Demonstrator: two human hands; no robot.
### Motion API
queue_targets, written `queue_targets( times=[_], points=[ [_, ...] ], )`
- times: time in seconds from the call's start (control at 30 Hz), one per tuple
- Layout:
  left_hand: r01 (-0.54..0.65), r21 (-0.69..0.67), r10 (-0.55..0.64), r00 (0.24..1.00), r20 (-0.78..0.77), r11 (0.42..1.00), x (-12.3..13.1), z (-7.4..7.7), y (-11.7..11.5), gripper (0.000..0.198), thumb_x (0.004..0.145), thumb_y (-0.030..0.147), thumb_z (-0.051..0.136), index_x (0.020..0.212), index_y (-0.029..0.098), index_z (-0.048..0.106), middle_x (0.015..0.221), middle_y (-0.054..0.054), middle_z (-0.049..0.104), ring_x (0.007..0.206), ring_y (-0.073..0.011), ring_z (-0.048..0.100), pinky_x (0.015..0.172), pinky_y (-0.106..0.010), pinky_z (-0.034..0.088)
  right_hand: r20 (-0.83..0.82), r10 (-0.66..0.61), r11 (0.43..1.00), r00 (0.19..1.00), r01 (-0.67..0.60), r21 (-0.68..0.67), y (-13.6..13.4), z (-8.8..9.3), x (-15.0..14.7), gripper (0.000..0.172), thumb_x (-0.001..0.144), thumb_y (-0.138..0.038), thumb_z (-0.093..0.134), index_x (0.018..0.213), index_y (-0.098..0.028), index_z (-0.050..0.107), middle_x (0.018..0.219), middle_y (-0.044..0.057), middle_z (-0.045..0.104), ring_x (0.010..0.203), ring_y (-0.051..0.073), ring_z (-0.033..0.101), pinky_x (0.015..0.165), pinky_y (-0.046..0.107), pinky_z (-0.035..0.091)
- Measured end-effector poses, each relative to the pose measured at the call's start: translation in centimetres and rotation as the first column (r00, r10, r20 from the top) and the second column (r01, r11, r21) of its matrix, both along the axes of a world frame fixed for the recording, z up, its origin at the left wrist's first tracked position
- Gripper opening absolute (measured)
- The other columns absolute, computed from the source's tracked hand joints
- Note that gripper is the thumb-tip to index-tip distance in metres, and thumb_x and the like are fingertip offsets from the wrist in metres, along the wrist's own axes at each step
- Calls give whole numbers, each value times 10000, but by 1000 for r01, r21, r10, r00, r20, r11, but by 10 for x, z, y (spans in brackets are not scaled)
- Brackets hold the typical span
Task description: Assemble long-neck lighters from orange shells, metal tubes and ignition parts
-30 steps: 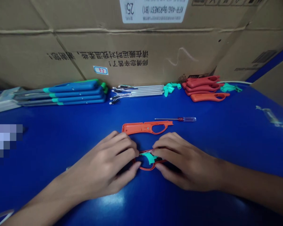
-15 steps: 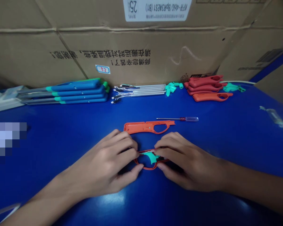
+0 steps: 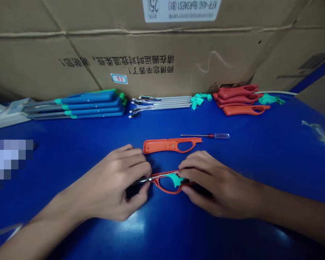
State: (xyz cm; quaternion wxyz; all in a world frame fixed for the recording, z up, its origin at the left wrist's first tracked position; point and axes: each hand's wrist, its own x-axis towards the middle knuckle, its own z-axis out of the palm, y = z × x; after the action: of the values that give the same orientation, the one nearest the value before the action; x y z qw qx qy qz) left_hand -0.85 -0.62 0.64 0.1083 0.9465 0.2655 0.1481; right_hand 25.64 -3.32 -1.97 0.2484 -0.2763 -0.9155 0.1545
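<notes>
An orange lighter half-shell point(image 3: 164, 191) lies open side up between my hands, with a mint-green trigger point(image 3: 175, 179) set in it by the finger loop. White wire runs along its upper edge. At its left end a metal tube point(image 3: 145, 179) shows, pinched between the thumb and fingers of my left hand point(image 3: 124, 180). My right hand point(image 3: 216, 184) grips the shell's right end, covering much of it and some dark part inside. Just beyond my fingers rests a second orange half-shell point(image 3: 158, 145), inner side up, touched by neither hand.
A screwdriver point(image 3: 218, 136) lies past the loose half-shell. Along a cardboard box point(image 3: 141, 47) at the back sit blue lighters point(image 3: 94, 107), metal tubes with wires point(image 3: 173, 103), green parts point(image 3: 197, 100), red and orange shells point(image 3: 241, 110) and more green triggers point(image 3: 271, 99). A clear wrapper point(image 3: 319, 133) lies right.
My left hand has slid left from the finger loop to the shell's left end, uncovering the loop and the metal tube. The right hand keeps its grip.
</notes>
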Motion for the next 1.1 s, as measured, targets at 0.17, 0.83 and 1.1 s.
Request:
queue_targets(
  times=[0.17,0.83,1.1],
  points=[
    [-9,-29,8,999,-31,1000,-2,1,3,53,827,181,566,799,193,609,707,8,584,664,-168,535,734,-367,395,-4,-2,1000,1000,2,4,-1,1,0,168,928,-153,568,1075,-95,625,1044,145,658,949,232,578,842,431,505],
    [-22,33,22,999,-26,999,-6,0,9,148,918,166,529,927,167,677,801,-46,645,760,-193,578,759,-363,426,-51,-95,995,994,96,25,-1,-1,-1,148,897,-107,567,1036,-126,615,975,122,675,905,227,593,791,409,493],
    [-16,17,16,1000,-13,1000,-8,-1,7,150,930,159,532,946,156,681,811,-56,634,776,-198,569,747,-368,429,-55,-85,996,995,86,6,0,0,-1,134,904,-109,565,1029,-111,614,975,127,671,904,232,589,789,415,492]
  ],
)
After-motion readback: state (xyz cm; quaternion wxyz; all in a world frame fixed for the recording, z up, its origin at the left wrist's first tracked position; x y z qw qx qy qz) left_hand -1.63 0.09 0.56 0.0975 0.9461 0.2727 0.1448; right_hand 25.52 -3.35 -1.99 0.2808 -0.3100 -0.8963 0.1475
